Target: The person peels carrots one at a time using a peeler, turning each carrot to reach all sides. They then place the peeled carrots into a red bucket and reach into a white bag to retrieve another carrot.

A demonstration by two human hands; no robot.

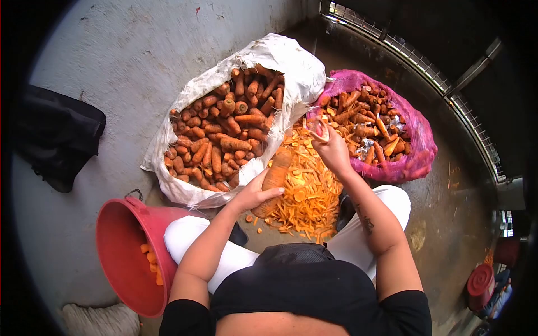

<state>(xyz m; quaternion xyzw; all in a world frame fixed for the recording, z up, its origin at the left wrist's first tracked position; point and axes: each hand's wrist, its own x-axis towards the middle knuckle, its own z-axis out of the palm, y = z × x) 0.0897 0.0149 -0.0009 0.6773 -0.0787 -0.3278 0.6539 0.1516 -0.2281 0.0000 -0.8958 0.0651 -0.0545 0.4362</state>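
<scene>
A large unpeeled carrot (277,175) is in my left hand (250,195), fingers wrapped round its side. It is held over a heap of orange peelings and cut carrot ends (305,207) between my legs. My right hand (332,147) is raised beyond the heap, closed on a small pale thing near its fingertips that I cannot make out. That hand is apart from the carrot, close to the pink mesh sack (421,151). Just beyond my left hand stands a white sack (297,59), its side open on many whole carrots (224,129).
A red bucket (112,241) with a few peeled carrot pieces (151,260) stands tilted at my left. Dark cloth (61,129) hangs or lies by the grey wall (134,56). At far right are another red container (480,285) and part of a person (500,299).
</scene>
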